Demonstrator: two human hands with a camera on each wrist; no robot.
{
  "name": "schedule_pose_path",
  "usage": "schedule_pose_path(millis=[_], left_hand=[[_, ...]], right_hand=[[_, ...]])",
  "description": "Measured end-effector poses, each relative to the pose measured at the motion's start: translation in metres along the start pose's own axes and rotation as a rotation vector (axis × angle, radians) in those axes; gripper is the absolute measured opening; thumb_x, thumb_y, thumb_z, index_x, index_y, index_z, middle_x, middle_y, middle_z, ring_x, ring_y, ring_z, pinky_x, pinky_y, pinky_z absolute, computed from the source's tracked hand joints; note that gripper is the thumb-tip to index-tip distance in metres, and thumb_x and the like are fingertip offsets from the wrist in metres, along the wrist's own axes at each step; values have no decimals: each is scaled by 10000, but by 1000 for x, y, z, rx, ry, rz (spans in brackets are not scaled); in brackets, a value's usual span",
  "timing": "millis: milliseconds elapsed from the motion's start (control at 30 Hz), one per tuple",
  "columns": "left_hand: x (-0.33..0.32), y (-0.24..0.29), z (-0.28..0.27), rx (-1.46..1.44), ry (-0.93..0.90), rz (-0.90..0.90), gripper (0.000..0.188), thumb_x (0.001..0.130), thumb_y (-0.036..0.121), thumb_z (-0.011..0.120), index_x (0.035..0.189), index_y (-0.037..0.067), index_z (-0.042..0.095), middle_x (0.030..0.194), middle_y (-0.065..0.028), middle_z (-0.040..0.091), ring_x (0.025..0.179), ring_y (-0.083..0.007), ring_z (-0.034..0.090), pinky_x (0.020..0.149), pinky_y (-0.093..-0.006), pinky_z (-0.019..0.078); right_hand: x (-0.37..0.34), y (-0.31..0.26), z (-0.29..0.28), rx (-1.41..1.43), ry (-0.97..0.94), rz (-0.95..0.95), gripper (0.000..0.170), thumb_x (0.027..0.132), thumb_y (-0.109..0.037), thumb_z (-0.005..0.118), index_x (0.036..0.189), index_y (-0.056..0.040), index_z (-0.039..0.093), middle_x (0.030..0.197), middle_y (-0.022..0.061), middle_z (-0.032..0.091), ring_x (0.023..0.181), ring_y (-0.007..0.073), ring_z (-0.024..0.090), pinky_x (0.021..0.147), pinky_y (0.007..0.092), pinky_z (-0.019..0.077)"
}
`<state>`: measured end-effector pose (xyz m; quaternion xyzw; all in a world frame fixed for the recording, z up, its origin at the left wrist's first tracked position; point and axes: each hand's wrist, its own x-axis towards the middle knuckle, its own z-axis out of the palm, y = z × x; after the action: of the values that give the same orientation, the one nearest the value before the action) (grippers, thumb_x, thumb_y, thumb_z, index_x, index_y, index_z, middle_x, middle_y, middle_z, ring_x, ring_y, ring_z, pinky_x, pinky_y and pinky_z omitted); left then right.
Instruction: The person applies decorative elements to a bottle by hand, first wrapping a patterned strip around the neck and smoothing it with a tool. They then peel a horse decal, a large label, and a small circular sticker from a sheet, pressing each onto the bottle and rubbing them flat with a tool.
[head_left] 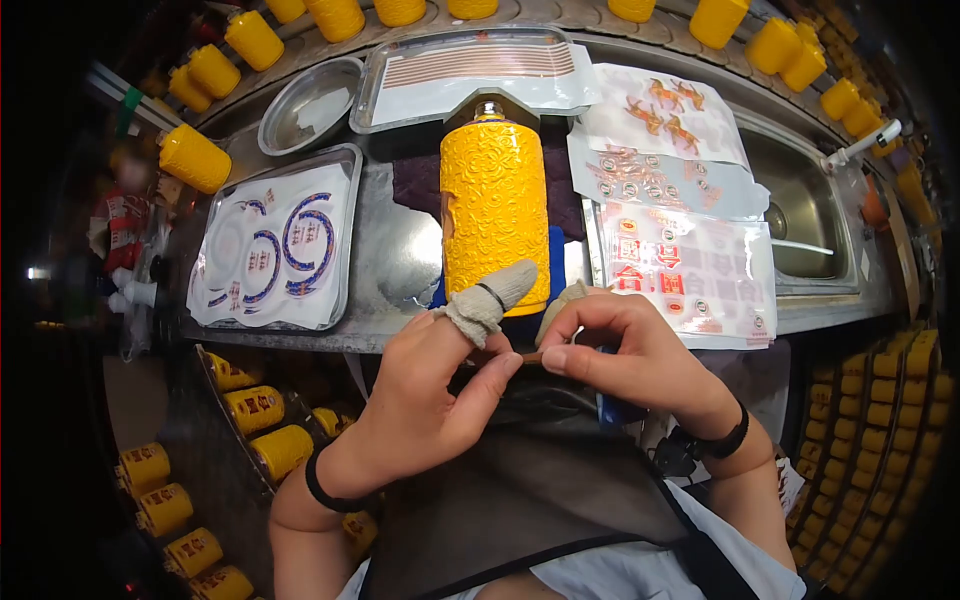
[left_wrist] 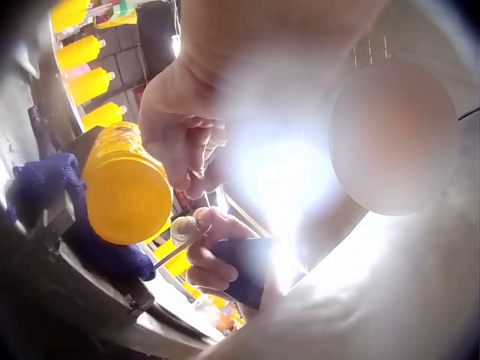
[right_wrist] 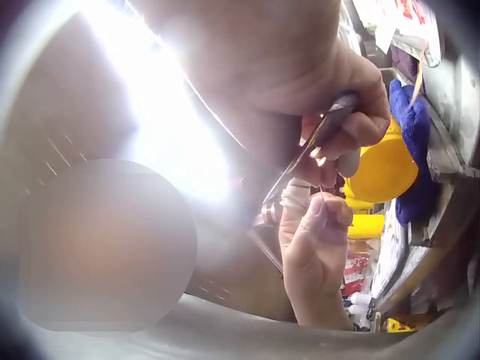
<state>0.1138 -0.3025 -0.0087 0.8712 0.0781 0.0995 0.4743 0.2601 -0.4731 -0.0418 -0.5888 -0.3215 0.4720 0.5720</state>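
Observation:
A yellow embossed bottle [head_left: 494, 210] lies on a blue cloth [head_left: 556, 265] on the metal counter, its neck pointing away. Just in front of its base, my left hand [head_left: 430, 370] and my right hand [head_left: 635, 350] pinch a thin brownish strip [head_left: 533, 357] between thumbs and fingertips. Pale cots cover some fingers of both hands. My right hand [left_wrist: 214, 259] also holds a dark blue flat piece [left_wrist: 244, 270] against its palm, seen in the left wrist view. In the right wrist view my left hand [right_wrist: 311, 251] is below my right hand [right_wrist: 300, 90].
On the left stand a tray of curved decals [head_left: 352, 215] and a round metal bowl [head_left: 354, 82]. Behind the bottle is a tray of striped sheets [head_left: 480, 65]. Printed sheets [head_left: 690, 265] and a sink [head_left: 800, 215] are on the right. Yellow bottles [head_left: 254, 40] line the back.

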Motion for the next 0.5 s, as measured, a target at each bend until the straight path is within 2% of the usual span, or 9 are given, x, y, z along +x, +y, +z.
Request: schedule_pose_path(millis=[67,100,200,333,500], left_hand=[[-3,-9,1,-21,44,-36,494,829,-13,674,1307,-14,552,813,-50,641,737,-141,599,723,-279,479],[-3,-12,0,-31,64,-50,547,844,-14,668,1370,-21,518,804,-21,633,727,-77,581,733,-237,475],[-5,-25,-2,-127,169,-117,546,851,-6,668,1374,-17,510,808,1,614,742,-65,561,750,-222,456],[0,-34,-1,-158,219,-165,540,856,3,663,1373,-16,507,814,8,594,769,-51,540,768,-214,435],[-1,-42,1,-162,243,-246,548,847,3,661,1373,-17,506,793,23,570,751,-46,524,770,-211,431]], right_hand=[[2,7,1,10,76,-11,157,877,-152,720,897,-4,673,867,22,618,796,71,568,696,235,453],[3,7,1,42,105,1,119,874,-112,703,877,2,670,855,29,631,776,82,579,685,238,457],[3,7,-3,4,210,18,112,865,-103,698,842,2,666,830,27,634,769,77,579,675,239,459],[8,13,-8,-117,281,-5,102,842,-103,692,810,-10,666,781,12,629,743,68,564,653,231,443],[7,22,-10,-133,320,28,90,835,-98,687,806,-16,663,777,3,618,736,64,552,650,230,437]])
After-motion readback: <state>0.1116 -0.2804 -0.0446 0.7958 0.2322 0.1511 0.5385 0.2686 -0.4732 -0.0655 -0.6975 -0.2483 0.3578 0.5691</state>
